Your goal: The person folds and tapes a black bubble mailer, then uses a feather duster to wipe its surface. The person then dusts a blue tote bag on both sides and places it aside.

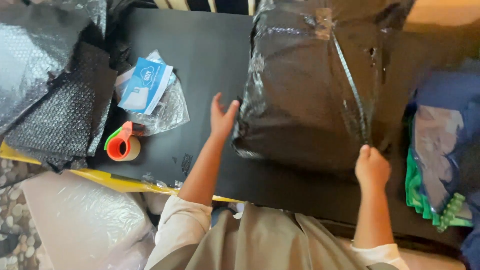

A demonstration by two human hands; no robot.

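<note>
Looking straight down over the black counter (200, 55), a big parcel wrapped in black plastic film (305, 85) lies across its right half, glossy and creased, with a strip of clear tape (350, 85) running down its face and a small patch of tape near the top edge. The left hand (221, 119) is up against the parcel's left side, fingers spread wide and flat, thumb touching the wrap at the near left corner, pressing rather than gripping. The right hand (371, 167) is at the parcel's near right edge, curled into a loose fist right where the tape strip ends; the fingers are tucked under, so whether they pinch the tape or the film itself, I cannot tell. Off to the left on the counter sits a tape dispenser (121, 143) with an orange core and green handle, and just beside it a clear plastic bag holding a blue and white leaflet (146, 85). Sheets of dark bubble wrap (60, 115) are piled at the far left, a pale plastic-covered bundle (85, 220) lies below the counter's yellow edge, and blue and green fabric (440, 150) is heaped at the right.
</note>
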